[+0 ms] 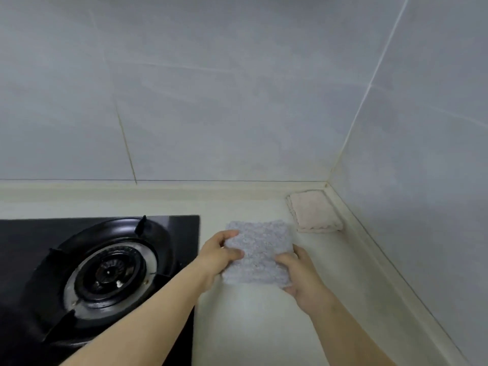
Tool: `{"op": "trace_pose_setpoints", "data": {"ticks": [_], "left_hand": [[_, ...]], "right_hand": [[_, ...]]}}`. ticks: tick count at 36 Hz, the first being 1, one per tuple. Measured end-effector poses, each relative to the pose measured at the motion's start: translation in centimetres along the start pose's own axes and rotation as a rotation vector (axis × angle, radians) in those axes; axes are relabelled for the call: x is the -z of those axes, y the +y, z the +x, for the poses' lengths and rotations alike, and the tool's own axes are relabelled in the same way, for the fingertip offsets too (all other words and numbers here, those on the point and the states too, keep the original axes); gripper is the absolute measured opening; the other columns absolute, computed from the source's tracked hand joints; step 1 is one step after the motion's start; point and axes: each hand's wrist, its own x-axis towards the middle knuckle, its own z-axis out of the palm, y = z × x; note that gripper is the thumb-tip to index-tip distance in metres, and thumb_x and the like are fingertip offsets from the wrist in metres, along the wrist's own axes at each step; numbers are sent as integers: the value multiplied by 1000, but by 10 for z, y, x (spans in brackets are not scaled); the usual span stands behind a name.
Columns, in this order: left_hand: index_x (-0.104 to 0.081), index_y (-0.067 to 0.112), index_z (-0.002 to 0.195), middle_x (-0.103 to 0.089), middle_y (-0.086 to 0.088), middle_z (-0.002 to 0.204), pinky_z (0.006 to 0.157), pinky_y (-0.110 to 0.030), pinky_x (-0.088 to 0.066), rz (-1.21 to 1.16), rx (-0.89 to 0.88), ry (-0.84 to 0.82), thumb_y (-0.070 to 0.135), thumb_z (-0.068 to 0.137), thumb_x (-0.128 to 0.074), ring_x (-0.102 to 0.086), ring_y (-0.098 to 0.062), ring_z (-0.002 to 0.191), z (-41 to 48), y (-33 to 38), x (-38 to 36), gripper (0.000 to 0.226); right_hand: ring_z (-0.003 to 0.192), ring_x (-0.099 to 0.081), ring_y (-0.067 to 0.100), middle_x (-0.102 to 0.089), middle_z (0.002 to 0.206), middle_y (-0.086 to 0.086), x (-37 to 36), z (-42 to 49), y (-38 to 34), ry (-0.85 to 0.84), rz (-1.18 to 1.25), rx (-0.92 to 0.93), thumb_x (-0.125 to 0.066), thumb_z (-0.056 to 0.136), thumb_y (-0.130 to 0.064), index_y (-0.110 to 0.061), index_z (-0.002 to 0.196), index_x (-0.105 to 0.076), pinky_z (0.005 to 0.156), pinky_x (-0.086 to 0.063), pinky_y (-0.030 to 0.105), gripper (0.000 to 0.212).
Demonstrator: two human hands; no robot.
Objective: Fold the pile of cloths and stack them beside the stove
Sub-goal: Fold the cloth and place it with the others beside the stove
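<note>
Nearest the camera, two bare forearms are reaching in over the pale counter (250, 334). Just beyond, the left hand (219, 257) is gripping the left edge of a folded grey cloth (260, 253), thumb lying on top and fingers curling round the edge. The right hand (303, 278) is pinching the cloth's near right corner, thumb on top. The cloth is sitting between both hands, just right of the black stove (26, 247) with its round burner (108, 270); whether it is resting on the counter or hanging just above it cannot be told. Farther back, a folded pink cloth (314, 211) is lying in the counter's corner, near the grey one but apart from it, with the grey tiled wall (237, 101) rising behind
</note>
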Motion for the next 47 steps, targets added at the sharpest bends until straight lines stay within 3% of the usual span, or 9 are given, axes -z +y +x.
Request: {"op": "trace_pose_setpoints", "data": {"ticks": [5, 10, 13, 16, 21, 33, 38, 43, 47], "left_hand": [[-52, 20, 117, -57, -9, 123, 86, -35, -51, -47, 20, 47, -2, 81, -66, -60, -29, 105, 32, 5, -13, 45], [-49, 26, 117, -52, -6, 127, 87, -35, -51, -8, -13, 63, -2, 82, -65, -58, -27, 109, 66, 12, -18, 48], [-47, 30, 118, -48, -1, 128, 86, -34, -51, 39, -39, 96, -3, 84, -60, -55, -25, 110, 85, 17, -19, 50], [-47, 29, 119, -46, 2, 117, 71, -23, -51, 51, -48, 123, -6, 84, -57, -56, -16, 93, 104, 22, -23, 50], [-41, 22, 132, -45, -2, 117, 61, -14, -47, 140, -36, 185, -6, 85, -55, -52, -9, 81, 137, 25, -28, 56], [-39, 17, 133, -54, -4, 116, 88, -33, -48, 316, 12, 226, -7, 82, -54, -56, -22, 102, 168, 13, -10, 58], [-34, 34, 134, -51, -4, 130, 99, -46, -44, 519, 10, 220, 28, 61, -58, -53, -31, 112, 171, 7, -4, 77], [-20, 43, 142, -8, 0, 154, 107, -41, -26, 987, -103, 269, 34, 91, -49, -20, -34, 136, 147, 7, -16, 59], [-23, 40, 142, 0, 5, 156, 111, -42, -21, 1206, -61, 134, 39, 95, -39, -11, -32, 138, 126, 9, -20, 50]], "right_hand": [[89, -60, 17, -60, 114, 0, 16, 44, -10, -53, -127, -68, -54, 86, -3, -28, 121, -43, 64, -47, 28, 44], [97, -59, 22, -56, 113, 2, 21, 90, -18, -75, -157, -28, -53, 87, 1, -30, 121, -39, 76, -50, 35, 48], [85, -54, 16, -50, 100, 0, 17, 112, -21, -62, -249, 55, -53, 87, 2, -28, 115, -41, 69, -44, 28, 42], [70, -44, 10, -42, 85, -12, 15, 137, -23, -48, -326, 145, -51, 87, 5, -20, 110, -48, 60, -37, 21, 34], [78, -47, 12, -52, 90, -1, 13, 174, -20, -50, -389, 140, -52, 86, 5, -14, 87, -55, 61, -35, 12, 19], [76, -52, 13, -56, 83, -6, 10, 205, 0, -122, -557, 163, -58, 85, -11, -33, 96, -57, 66, -39, 20, 25], [74, -51, 9, -57, 88, -3, 10, 201, -2, -128, -530, 153, -56, 86, -8, -27, 106, -58, 64, -39, 18, 28], [79, -53, 10, -56, 88, -6, 9, 190, -5, -72, -534, 167, -59, 85, -10, -26, 114, -57, 71, -41, 21, 33], [101, -55, 18, -56, 117, 3, 7, 173, -4, 0, -581, 156, -61, 83, -14, -22, 126, -55, 89, -43, 29, 45]]}}
